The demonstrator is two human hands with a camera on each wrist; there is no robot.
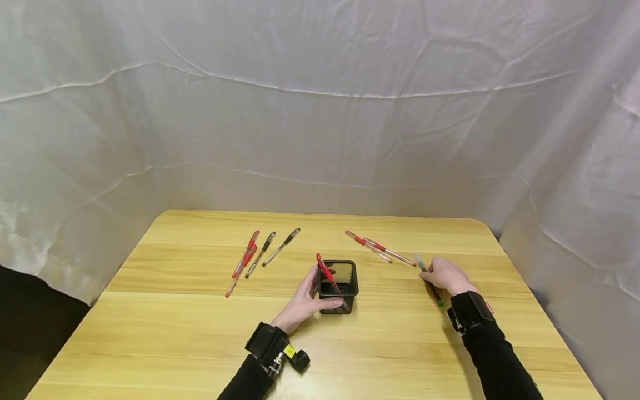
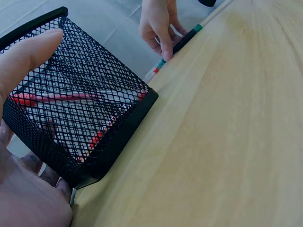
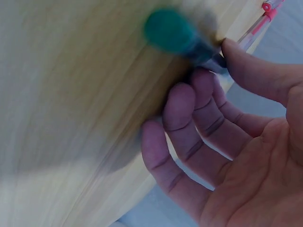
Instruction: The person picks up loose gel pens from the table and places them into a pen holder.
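My left hand point(image 1: 300, 305) grips a black mesh pen holder point(image 1: 356, 280), thumb across its near side and fingers round its left side. Inside leans a red pen point(image 1: 326, 270), its red end sticking out over the rim; it shows through the mesh point(image 2: 71, 96) in the left wrist view. Off to the right, my right hand point(image 1: 446, 275) pinches a dark pen with a green end point(image 1: 433, 291) between thumb and fingertips, low over the table. In the right wrist view the green end point(image 3: 170, 30) looks blurred and points away from the thumb.
Left of the holder lie two overlapping red pens point(image 1: 248, 255) and two black pens point(image 1: 262, 253), point(image 1: 283, 245). Two crossing red pens point(image 1: 390, 253) lie behind, between holder and right hand. Pale cloth point(image 1: 320, 139) hangs around the wooden table point(image 1: 165, 333).
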